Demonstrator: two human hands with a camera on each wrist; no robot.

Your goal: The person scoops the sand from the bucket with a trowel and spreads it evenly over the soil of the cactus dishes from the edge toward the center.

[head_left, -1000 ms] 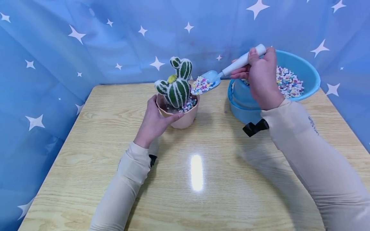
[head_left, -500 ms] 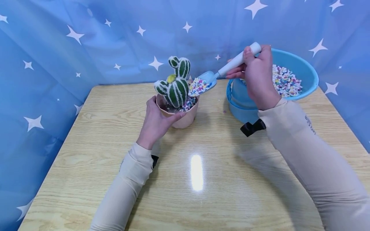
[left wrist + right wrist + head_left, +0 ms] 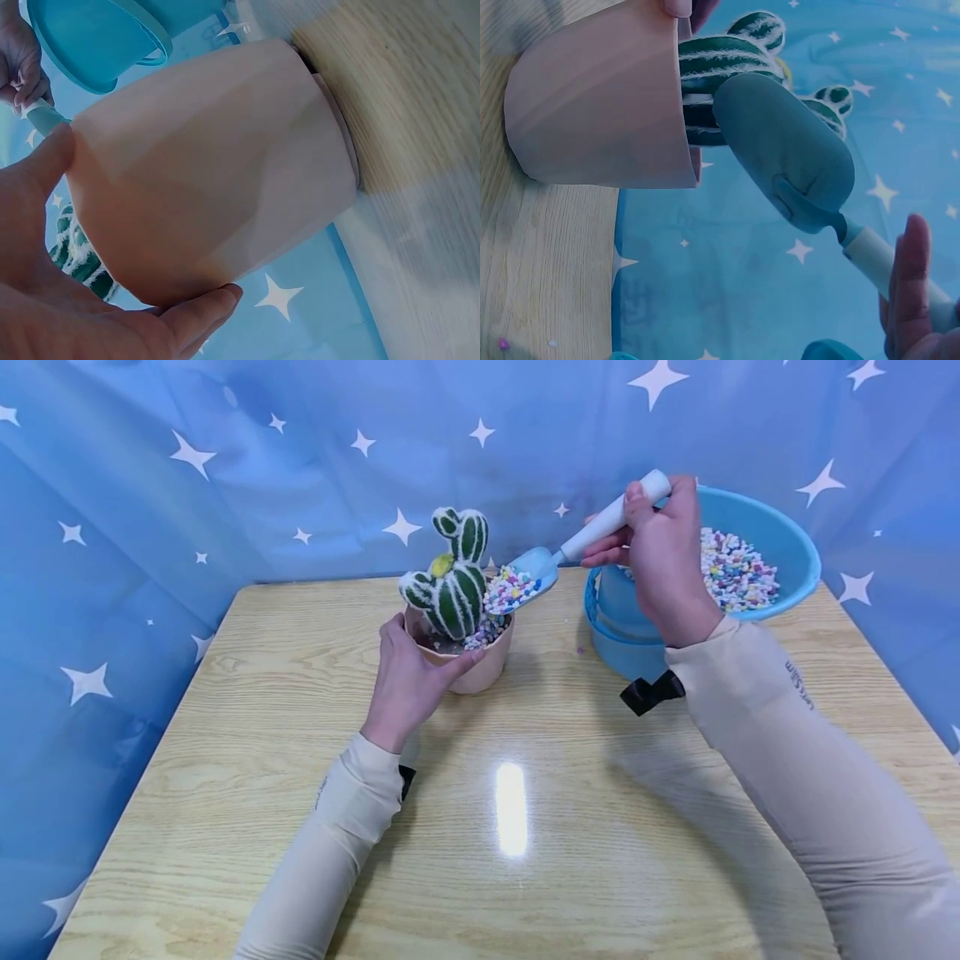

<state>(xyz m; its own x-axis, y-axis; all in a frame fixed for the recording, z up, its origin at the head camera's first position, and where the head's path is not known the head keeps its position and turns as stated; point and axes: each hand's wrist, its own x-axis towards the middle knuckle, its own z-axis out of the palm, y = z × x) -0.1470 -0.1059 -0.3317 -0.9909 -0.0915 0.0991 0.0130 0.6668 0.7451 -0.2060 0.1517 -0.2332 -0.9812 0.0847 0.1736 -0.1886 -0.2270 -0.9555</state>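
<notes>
My left hand [image 3: 408, 681] grips the rim of a pinkish plant pot [image 3: 483, 668], thumb in front and fingers round the left side. In the pot stands a green cactus [image 3: 459, 597] with white fuzzy ridges and a yellow tuft; coloured pebbles [image 3: 486, 633] lie at its right side. My right hand [image 3: 667, 556] holds a small shovel [image 3: 600, 535] by its white handle. Its light blue blade, tilted down to the left and loaded with multicoloured pebbles, hovers over the pot's right rim beside the cactus. The right wrist view shows the blade's underside [image 3: 787, 150].
At the right, a tilted light blue basin [image 3: 798, 560] holds many coloured pebbles and rests on another blue container [image 3: 626, 652]. A few stray pebbles [image 3: 504, 343] lie on the wooden table [image 3: 570, 793]. A blue star-patterned curtain [image 3: 300, 460] hangs behind and at the sides.
The right hand has moved the shovel slightly left, and its blade tips lower over the pot. The left hand still holds the pot, its forearm shifted slightly right.
</notes>
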